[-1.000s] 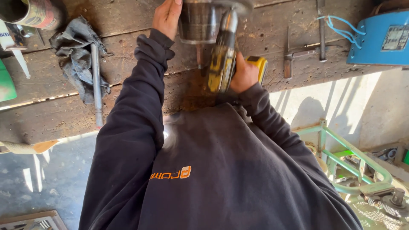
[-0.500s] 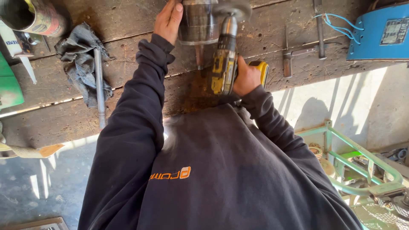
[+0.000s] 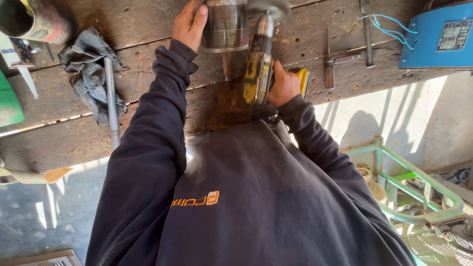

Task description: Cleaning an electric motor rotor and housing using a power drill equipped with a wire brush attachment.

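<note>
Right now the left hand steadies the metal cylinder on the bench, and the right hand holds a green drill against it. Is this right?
Not quite: the drill is yellow and black, not green. The head view shows the right hand gripping it, while the left hand steadies the metal cylinder on the bench.

Left hand [image 3: 189,22] steadies metal cylinder [image 3: 225,27]; right hand [image 3: 283,86] grips drill [image 3: 258,69].
</note>
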